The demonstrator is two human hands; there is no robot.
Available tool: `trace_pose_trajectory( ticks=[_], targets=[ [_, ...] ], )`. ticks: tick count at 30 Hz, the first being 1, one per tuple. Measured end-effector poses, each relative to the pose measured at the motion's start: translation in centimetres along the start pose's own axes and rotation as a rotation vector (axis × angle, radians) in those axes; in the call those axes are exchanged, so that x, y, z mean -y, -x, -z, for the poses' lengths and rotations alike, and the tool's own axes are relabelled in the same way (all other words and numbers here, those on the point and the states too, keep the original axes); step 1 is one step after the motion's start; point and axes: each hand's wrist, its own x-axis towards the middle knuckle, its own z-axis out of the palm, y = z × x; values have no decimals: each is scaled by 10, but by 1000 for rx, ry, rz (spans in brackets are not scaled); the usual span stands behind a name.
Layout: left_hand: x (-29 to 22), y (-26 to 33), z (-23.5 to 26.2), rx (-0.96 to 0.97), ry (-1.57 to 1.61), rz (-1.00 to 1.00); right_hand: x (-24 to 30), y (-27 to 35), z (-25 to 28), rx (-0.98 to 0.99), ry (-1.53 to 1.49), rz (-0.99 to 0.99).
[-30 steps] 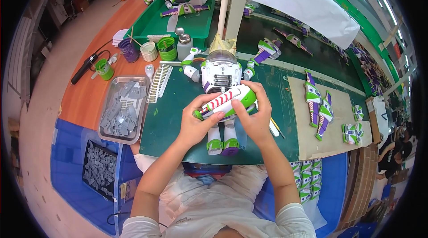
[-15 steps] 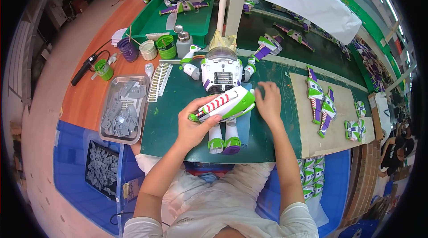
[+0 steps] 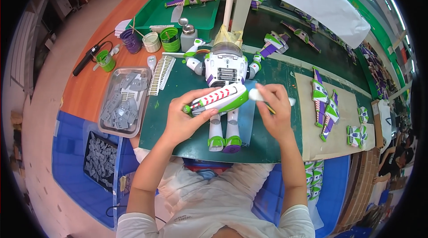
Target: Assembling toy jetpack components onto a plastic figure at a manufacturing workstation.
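Note:
My left hand (image 3: pixel 185 115) is closed around a white and green toy wing pack (image 3: pixel 223 97) with red slanted stripes, held above the toy figure's legs. My right hand (image 3: pixel 278 111) pinches a soft-looking white wad (image 3: pixel 255 95) at the pack's right end; a thin yellowish stick (image 3: pixel 270 109) also shows among its fingers. Whether the wad touches the pack, I cannot tell. Under the hands a white, green and purple toy figure (image 3: pixel 226 62) lies on the green work surface, a battery bay exposed in its torso. The pack hides its waist.
Left lie a metal tray (image 3: pixel 104 122) of grey parts and a sheet of small labels (image 3: pixel 161 75). Behind stand paint cups (image 3: pixel 169 39), a metal-topped bottle (image 3: pixel 189 37) and a green bin (image 3: pixel 207 19). More winged packs (image 3: pixel 330 111) rest on cardboard (image 3: pixel 307 142) at the right.
My right hand has closed, with the white wad and stick now showing in it beside the pack. My left hand still holds the pack, slightly shifted. The whole view has moved a little.

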Motion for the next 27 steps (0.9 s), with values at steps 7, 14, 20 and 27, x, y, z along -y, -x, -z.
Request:
trace_pose_trajectory(
  ticks=[7, 14, 20, 27],
  targets=[
    [-9, 2, 4, 89, -31, 39, 15, -19, -3, 49, 215, 340],
    [-11, 1, 5, 95, -38, 107, 12, -22, -3, 50, 219, 354],
    [-14, 2, 6, 88, -104, 65, 11, -27, 8, 89, 362, 360],
    [-22, 7, 2, 36, -137, 88, 18, -22, -1, 61, 392, 364]
  ],
)
